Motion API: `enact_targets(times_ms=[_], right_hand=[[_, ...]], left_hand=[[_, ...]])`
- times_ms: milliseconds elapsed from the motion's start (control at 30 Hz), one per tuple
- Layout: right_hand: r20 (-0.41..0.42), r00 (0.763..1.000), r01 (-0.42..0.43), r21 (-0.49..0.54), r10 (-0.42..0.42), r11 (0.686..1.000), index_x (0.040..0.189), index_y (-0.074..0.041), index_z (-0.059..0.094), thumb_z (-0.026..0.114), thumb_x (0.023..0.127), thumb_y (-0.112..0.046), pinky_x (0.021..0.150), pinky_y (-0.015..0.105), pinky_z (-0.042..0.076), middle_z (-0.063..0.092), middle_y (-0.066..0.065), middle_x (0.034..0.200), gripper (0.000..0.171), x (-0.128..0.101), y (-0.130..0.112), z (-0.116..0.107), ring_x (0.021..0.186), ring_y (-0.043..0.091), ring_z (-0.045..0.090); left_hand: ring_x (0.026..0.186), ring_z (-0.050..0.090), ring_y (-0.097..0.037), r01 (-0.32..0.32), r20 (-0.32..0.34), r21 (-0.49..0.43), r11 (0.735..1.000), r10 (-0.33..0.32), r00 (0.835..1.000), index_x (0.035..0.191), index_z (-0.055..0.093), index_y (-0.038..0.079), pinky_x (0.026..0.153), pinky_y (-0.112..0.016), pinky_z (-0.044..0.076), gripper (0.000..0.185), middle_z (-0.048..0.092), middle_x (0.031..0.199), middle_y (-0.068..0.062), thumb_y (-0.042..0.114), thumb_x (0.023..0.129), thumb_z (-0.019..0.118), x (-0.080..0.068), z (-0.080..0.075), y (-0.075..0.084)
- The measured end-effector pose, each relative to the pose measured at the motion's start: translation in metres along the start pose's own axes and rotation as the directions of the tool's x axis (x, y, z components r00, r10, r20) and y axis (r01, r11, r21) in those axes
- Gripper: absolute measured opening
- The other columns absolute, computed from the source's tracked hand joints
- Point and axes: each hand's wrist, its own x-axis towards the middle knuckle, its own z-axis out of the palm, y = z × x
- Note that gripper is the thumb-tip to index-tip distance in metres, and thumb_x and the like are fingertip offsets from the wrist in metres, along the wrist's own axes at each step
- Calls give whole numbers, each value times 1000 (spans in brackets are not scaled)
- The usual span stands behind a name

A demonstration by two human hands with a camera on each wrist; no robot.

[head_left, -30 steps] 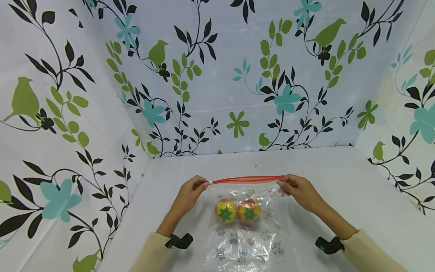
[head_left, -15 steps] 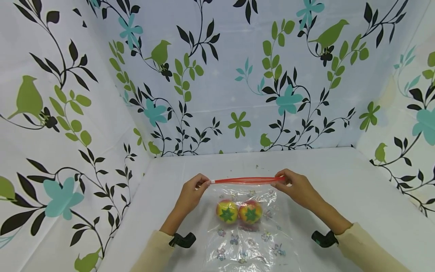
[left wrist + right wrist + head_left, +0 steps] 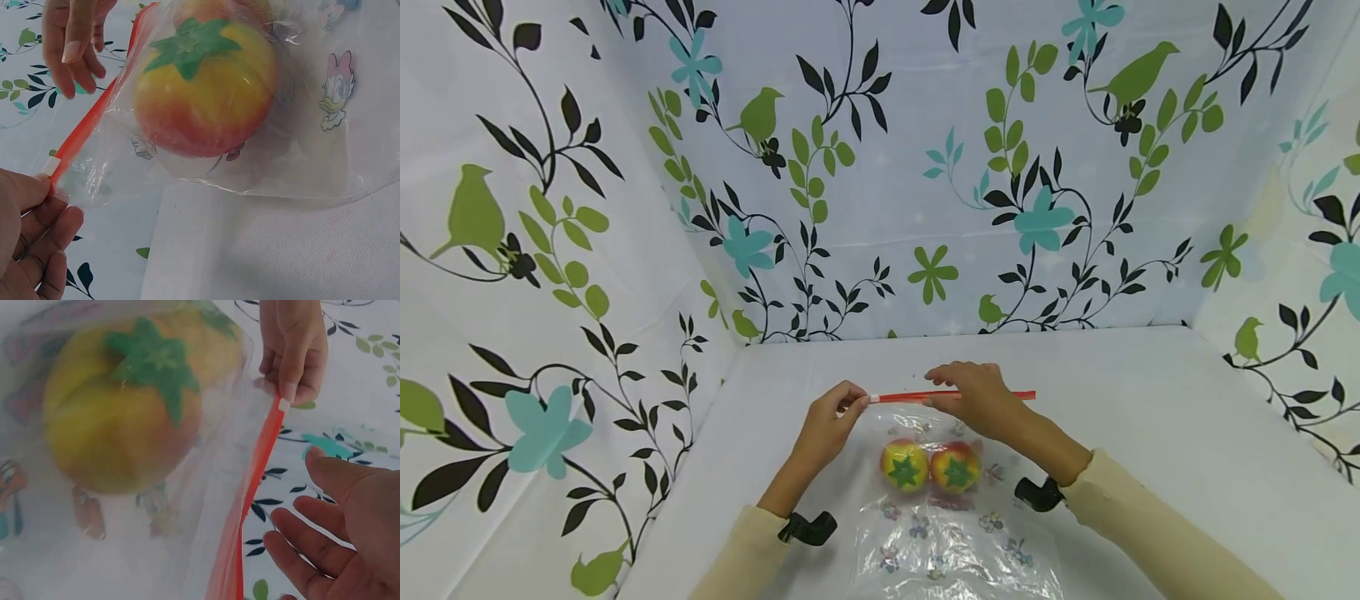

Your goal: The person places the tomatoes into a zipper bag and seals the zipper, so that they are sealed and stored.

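Note:
A clear zip bag (image 3: 958, 533) with printed cartoon figures lies on the white table, its red zip strip (image 3: 1024, 395) along the far edge. Two red-and-yellow toy fruits (image 3: 905, 465) with green star-shaped leaf tops are inside it, side by side. My left hand (image 3: 827, 425) pinches the bag's left top corner, right by the white zip slider (image 3: 51, 165). Over the strip, closer to the slider, is my right hand (image 3: 981, 402); in the right wrist view its fingers (image 3: 319, 540) are spread and loosely bent, holding nothing, apart from the red strip.
The white table (image 3: 1112, 383) stretches on both sides of the bag. A patterned cloth (image 3: 865, 167) with birds, leaves and flowers hangs behind and at the sides. Each wrist carries a black camera (image 3: 808, 529).
My right hand has let go of the strip's right end and moved left along it toward the slider. The left hand keeps its pinch on the corner.

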Motion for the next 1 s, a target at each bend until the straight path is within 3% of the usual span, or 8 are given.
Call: enact_targets(times_ms=[167,400,533,733,1000], right_hand=[[89,995,53,-42,-49,998,124,-16,69,73,93,-34,90,47,34,70,-2,112,36,25,-25,18,109,18,61],[92,990,110,-6,-108,994,115,-15,72,70,95,-34,88,43,37,71,-7,101,28,44,-42,35,98,13,64],[85,989,121,39,-124,992,106,-17,75,69,96,-34,86,44,39,70,-10,94,21,50,-45,42,91,11,63],[70,991,111,8,-111,994,101,-19,74,70,95,-33,81,41,41,66,-14,85,16,57,-46,51,81,6,59],[75,989,121,37,-124,992,97,-17,72,71,95,-26,77,36,44,65,-12,81,9,58,-47,50,74,6,57]], left_hand=[[91,61,-11,20,10,-15,1000,-20,1000,100,66,18,86,-39,50,7,66,96,9,25,101,63,-1,-1,1],[93,61,-12,-14,27,-30,999,15,1000,100,67,19,85,-41,50,6,69,96,4,22,101,62,-1,-3,1],[93,61,-12,-23,30,-29,999,24,999,99,67,20,85,-42,51,8,69,96,6,26,101,62,-2,-4,2],[92,61,-13,-11,18,-16,1000,11,1000,99,68,22,84,-43,50,8,68,94,14,27,101,63,-2,-5,2],[91,62,-12,-39,15,-3,999,39,999,98,67,20,86,-45,51,8,71,94,-1,25,101,62,-3,-7,0]])
